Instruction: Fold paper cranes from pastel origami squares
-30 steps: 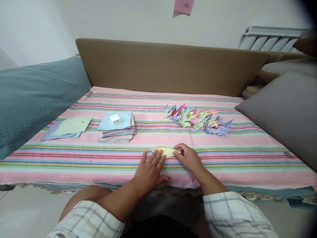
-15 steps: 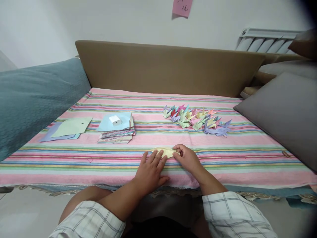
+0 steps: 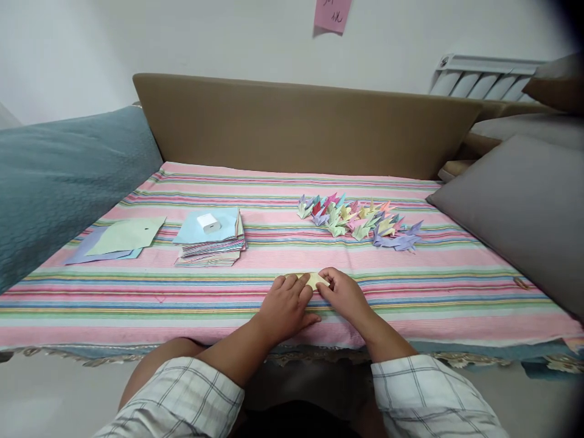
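A small pale yellow folded paper (image 3: 314, 280) lies on the striped cloth in front of me, partly hidden by my fingers. My left hand (image 3: 288, 304) rests palm down over its left part, fingers bent and pressing on it, thumb held apart. At the paper's right end, my right hand (image 3: 343, 295) pinches the tip between thumb and forefinger. Beyond my right hand sits a group of folded paper cranes (image 3: 358, 220) in several colours.
To the left stands a stack of coloured paper squares (image 3: 210, 252) with a white charger block (image 3: 208, 223) on top. Loose paper sheets (image 3: 125, 236) lie farther left. A blue cushion (image 3: 73, 182) and a grey cushion (image 3: 515, 207) flank the striped cloth (image 3: 274, 188).
My left hand has slid a little to the right along the paper, and its fingers are more bent. My right hand keeps its pinch. The view has shifted slightly.
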Available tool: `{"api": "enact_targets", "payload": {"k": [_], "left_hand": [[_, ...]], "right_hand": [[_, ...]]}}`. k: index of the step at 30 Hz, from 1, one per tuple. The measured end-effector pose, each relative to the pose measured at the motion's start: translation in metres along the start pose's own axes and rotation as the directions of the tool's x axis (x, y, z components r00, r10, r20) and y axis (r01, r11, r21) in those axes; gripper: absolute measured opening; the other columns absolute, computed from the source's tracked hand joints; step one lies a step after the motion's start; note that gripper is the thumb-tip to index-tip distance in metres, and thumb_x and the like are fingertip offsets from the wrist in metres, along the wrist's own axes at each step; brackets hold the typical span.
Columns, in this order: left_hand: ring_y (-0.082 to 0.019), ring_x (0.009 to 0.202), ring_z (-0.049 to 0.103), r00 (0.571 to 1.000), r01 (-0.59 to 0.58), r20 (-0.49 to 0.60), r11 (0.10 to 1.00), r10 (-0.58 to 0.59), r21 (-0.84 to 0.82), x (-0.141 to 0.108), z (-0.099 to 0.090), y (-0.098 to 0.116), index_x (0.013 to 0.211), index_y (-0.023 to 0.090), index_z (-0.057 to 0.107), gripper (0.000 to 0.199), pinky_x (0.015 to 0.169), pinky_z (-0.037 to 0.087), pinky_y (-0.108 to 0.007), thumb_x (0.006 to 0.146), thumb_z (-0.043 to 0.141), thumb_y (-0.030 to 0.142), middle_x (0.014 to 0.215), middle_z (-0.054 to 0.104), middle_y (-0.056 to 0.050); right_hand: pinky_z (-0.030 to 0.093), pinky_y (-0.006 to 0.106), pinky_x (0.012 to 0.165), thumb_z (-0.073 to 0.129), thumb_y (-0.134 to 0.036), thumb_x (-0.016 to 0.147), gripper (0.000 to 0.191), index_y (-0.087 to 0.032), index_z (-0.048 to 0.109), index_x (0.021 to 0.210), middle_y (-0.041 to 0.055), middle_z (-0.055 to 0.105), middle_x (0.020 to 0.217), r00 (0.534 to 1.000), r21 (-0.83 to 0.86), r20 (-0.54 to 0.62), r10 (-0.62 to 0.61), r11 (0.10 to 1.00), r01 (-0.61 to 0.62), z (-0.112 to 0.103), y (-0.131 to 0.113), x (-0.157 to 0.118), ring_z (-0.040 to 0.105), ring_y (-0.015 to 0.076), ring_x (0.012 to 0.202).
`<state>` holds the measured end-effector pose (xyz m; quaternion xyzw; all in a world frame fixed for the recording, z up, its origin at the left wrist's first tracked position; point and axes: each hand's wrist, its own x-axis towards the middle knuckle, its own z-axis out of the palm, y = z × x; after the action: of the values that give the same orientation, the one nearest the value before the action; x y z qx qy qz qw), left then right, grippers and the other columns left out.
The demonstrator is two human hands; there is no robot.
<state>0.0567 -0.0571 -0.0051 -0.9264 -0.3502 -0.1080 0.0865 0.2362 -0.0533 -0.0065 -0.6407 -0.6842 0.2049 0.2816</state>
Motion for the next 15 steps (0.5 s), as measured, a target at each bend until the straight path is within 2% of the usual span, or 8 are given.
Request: {"api": "enact_targets", "payload": {"k": [15], "left_hand": [[-0.031, 0.115, 0.043, 0.998, 0.067, -0.003, 0.997, -0.067, 0.028, -0.002, 0.0036, 0.0046, 0.109, 0.016, 0.053, 0.053, 0.088, 0.036, -0.044, 0.079, 0.05, 0.06, 0.137, 0.043, -0.016]], "right_hand": [[0.038, 0.027, 0.063, 0.048, -0.025, 0.074, 0.016, -0.021, 0.058, 0.086, 0.0012, 0.06, 0.085, 0.996, 0.0, -0.076, 0.046, 0.999, -0.046, 0.0049, 0.0009, 0.0012, 0.052, 0.0149, 0.069]]}}
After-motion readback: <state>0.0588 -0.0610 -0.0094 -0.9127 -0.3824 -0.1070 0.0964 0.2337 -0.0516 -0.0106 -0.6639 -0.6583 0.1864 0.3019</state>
